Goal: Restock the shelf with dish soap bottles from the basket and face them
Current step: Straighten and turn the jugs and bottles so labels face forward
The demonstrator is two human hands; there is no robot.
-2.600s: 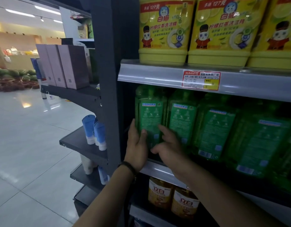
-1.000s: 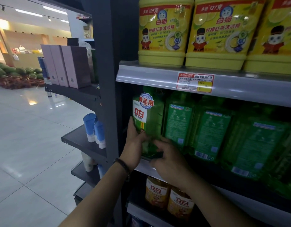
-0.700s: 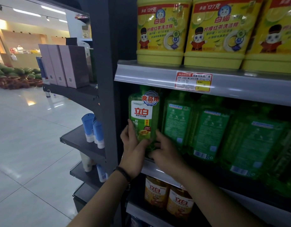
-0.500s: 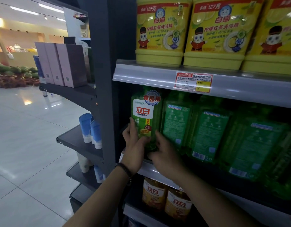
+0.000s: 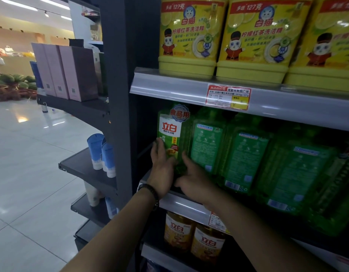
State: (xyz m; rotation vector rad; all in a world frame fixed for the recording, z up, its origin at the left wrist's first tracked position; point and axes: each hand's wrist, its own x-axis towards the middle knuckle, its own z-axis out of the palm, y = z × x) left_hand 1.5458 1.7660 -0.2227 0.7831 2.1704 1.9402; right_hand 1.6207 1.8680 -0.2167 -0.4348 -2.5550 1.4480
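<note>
Green dish soap bottle (image 5: 171, 132) stands at the far left end of the middle shelf (image 5: 181, 203), front label facing out, just beside the upright post. The 4 or so other green bottles (image 5: 208, 142) in the row to its right show their back labels.

Left hand (image 5: 161, 169) cups the bottle's lower left corner, fingers running up the side edge. Right hand (image 5: 195, 183) grips low on the right side near the base, 1 finger up in the gap against the neighbour. Neither hand is spread loose, both are closed on the bottle.

Handling, judged: full bottle, so fairly heavy. Stiff plastic with some give in the walls. The glossy label is likely slick. Not fragile, but it could topple, tall with a narrow base. Best hold is low on both sides as it is now, twisting on the base rather than lifting. A squeeze at the label could slip.

Step looks like facing bottle 1, nearly square to the front. Basket not in view. Yellow tubs (image 5: 187, 36) sit on the shelf above, orange bottles (image 5: 177, 230) below
</note>
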